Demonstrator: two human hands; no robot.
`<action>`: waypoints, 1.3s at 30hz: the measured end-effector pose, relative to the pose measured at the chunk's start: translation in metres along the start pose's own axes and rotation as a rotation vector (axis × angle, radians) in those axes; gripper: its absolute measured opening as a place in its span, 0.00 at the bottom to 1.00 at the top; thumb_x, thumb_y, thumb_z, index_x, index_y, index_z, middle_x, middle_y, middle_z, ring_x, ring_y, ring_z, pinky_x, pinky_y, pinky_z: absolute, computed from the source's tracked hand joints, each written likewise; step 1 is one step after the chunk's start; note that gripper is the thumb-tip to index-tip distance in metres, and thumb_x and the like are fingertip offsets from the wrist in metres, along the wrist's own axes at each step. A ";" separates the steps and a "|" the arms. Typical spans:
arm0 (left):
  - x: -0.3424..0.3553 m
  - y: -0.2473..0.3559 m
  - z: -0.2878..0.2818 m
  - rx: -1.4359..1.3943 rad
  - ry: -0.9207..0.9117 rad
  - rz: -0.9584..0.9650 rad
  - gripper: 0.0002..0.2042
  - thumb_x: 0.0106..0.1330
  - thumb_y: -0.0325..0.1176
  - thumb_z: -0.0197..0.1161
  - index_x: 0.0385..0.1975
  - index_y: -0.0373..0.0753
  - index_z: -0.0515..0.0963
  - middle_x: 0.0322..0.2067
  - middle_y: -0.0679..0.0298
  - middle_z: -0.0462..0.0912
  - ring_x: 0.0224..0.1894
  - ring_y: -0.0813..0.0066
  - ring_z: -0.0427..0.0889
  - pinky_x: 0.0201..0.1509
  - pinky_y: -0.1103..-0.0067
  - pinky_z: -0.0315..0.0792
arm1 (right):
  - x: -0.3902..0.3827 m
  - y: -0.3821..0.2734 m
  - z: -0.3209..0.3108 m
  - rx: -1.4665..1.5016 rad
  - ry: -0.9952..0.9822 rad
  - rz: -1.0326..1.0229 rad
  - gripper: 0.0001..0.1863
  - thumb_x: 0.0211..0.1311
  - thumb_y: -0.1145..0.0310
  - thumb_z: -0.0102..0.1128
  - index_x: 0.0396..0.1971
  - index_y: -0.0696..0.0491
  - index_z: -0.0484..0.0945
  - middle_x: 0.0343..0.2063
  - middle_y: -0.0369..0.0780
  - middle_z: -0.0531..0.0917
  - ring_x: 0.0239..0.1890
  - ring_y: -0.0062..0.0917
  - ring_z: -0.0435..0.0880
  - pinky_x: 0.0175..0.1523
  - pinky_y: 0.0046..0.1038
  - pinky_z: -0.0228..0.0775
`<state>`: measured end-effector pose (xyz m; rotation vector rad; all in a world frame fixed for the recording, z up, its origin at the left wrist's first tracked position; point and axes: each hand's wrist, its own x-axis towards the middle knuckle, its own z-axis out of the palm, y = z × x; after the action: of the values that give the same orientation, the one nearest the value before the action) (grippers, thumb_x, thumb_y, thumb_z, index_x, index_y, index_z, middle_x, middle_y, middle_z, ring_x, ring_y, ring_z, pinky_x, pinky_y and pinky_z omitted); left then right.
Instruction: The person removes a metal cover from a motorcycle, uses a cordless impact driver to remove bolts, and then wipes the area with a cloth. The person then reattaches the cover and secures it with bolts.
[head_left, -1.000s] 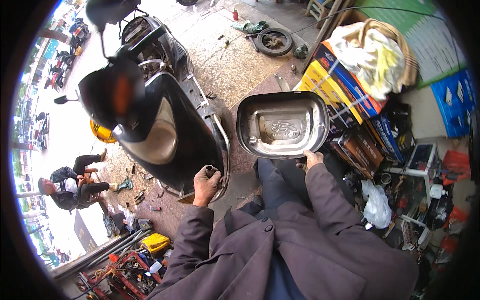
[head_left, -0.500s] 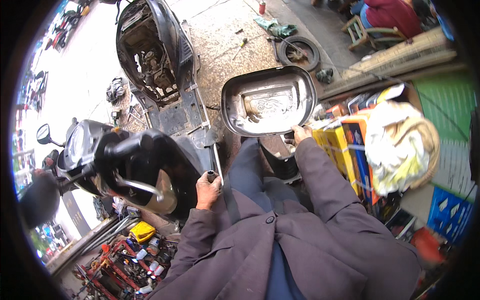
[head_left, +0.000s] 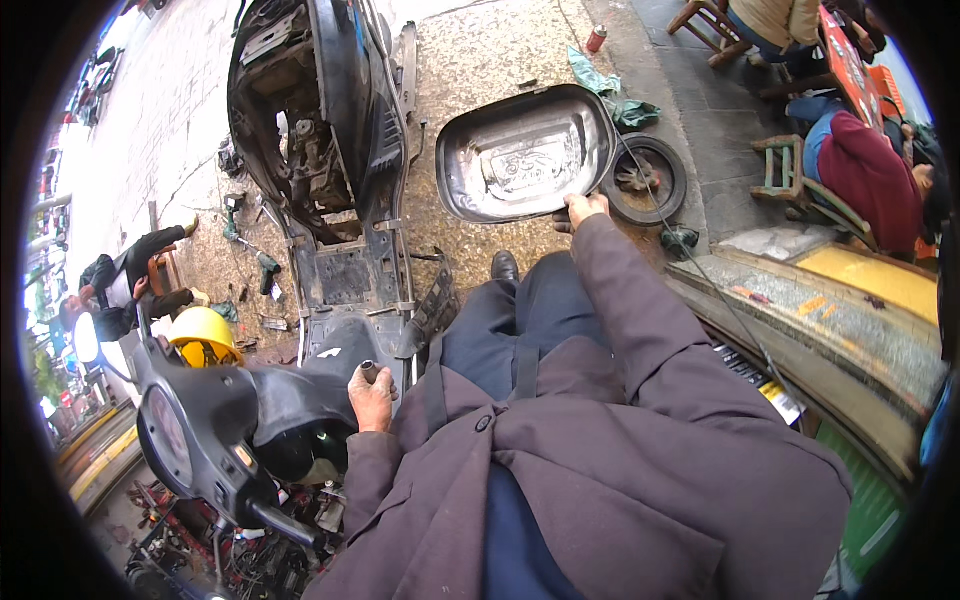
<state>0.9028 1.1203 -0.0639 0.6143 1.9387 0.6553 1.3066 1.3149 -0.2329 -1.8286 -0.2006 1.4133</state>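
Observation:
My right hand [head_left: 583, 211] grips the near right rim of a black-edged, rounded rectangular metal tray [head_left: 530, 152]. The tray is held out in front of me, its shiny inside with a raised pattern facing up. My left hand [head_left: 372, 400] is closed around a short dark socket tool [head_left: 370, 371], whose round end pokes up from the fist; the rest of it is hidden. Close by on the left stands a partly stripped black scooter [head_left: 350, 275], its seat off and its inner parts showing. Its handlebar [head_left: 210, 420] lies left of my left hand.
Beyond the tray lie a tyre with its wheel [head_left: 645, 182], a green cloth [head_left: 628, 110] and a red can [head_left: 597, 38]. A cordless drill [head_left: 262, 262] rests left of the scooter. Another person wearing a yellow helmet [head_left: 205, 338] is at left; seated people [head_left: 860, 175] are at right.
My view has swung to the right and forward. The tray has moved up and slightly left in the picture, still in my right hand. My left hand keeps the socket tool.

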 end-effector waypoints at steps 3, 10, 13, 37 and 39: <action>0.026 0.034 0.038 0.011 0.007 0.006 0.03 0.61 0.25 0.60 0.27 0.37 0.73 0.20 0.69 0.74 0.18 0.83 0.72 0.20 0.83 0.69 | 0.058 -0.037 0.014 -0.058 0.036 0.015 0.14 0.59 0.74 0.55 0.42 0.66 0.69 0.30 0.51 0.81 0.20 0.35 0.82 0.19 0.32 0.76; 0.138 0.080 0.170 0.238 0.112 -0.136 0.05 0.58 0.24 0.63 0.23 0.35 0.74 0.19 0.70 0.75 0.21 0.83 0.71 0.27 0.80 0.67 | 0.250 -0.067 0.060 -0.067 -0.136 0.050 0.20 0.61 0.72 0.57 0.49 0.65 0.64 0.34 0.52 0.80 0.22 0.33 0.82 0.21 0.32 0.76; 0.214 0.083 0.227 0.358 0.029 -0.096 0.05 0.58 0.26 0.64 0.24 0.34 0.74 0.19 0.69 0.76 0.21 0.82 0.72 0.27 0.80 0.68 | 0.330 -0.056 0.076 -0.066 -0.160 0.092 0.24 0.60 0.71 0.58 0.53 0.64 0.62 0.35 0.51 0.80 0.24 0.33 0.82 0.23 0.31 0.76; 0.679 -0.069 0.535 0.261 0.023 0.016 0.05 0.59 0.25 0.63 0.34 0.34 0.77 0.22 0.67 0.77 0.18 0.83 0.73 0.20 0.85 0.69 | 0.678 0.053 0.184 -0.025 -0.442 -0.223 0.07 0.60 0.71 0.57 0.29 0.60 0.76 0.18 0.43 0.79 0.15 0.28 0.78 0.18 0.25 0.73; 0.672 -0.075 0.531 0.250 0.037 -0.050 0.06 0.59 0.26 0.63 0.34 0.34 0.77 0.21 0.67 0.76 0.18 0.82 0.73 0.20 0.84 0.68 | 0.681 0.058 0.182 0.011 -0.435 -0.270 0.07 0.60 0.71 0.57 0.30 0.60 0.77 0.19 0.43 0.79 0.15 0.27 0.79 0.18 0.24 0.73</action>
<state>1.0961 1.6076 -0.7460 0.7094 2.0814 0.3978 1.3764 1.7473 -0.7888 -1.4011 -0.6339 1.5914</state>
